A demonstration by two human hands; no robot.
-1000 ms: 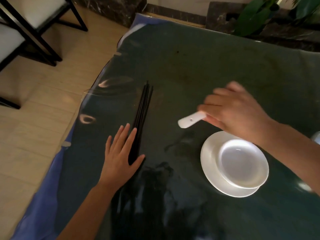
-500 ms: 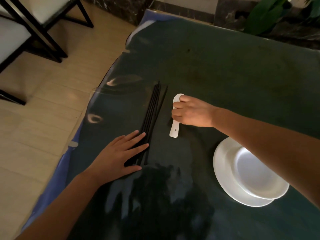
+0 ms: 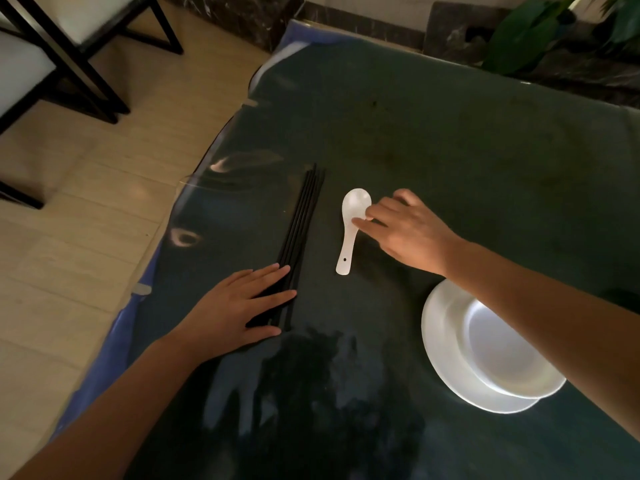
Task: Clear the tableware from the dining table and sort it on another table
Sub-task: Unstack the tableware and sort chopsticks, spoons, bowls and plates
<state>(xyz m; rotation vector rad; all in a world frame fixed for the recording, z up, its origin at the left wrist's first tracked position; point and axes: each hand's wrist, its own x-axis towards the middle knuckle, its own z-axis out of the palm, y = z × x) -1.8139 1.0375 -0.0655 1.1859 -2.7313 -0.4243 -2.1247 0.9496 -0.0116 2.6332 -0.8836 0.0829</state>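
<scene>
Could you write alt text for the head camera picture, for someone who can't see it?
On a dark table, the left hand rests flat on black chopsticks while the right hand touches a white spoon. A white bowl sits on a white plate nearby.

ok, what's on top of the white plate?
A white bowl sits on the plate, shifted toward its right side. The right forearm crosses above and hides the bowl's far rim.

Surface (image 3: 450, 161): dark green, glossy, with a blue edge. Chopsticks (image 3: 301, 230): plain black. Spoon (image 3: 351, 233), right of the chopsticks: plain white. Plate (image 3: 440, 348) and bowl (image 3: 502, 355), right of the chopsticks: plain white. Floor (image 3: 86, 220): beige tiles. Chairs (image 3: 52, 46): black frames, white seats.
</scene>
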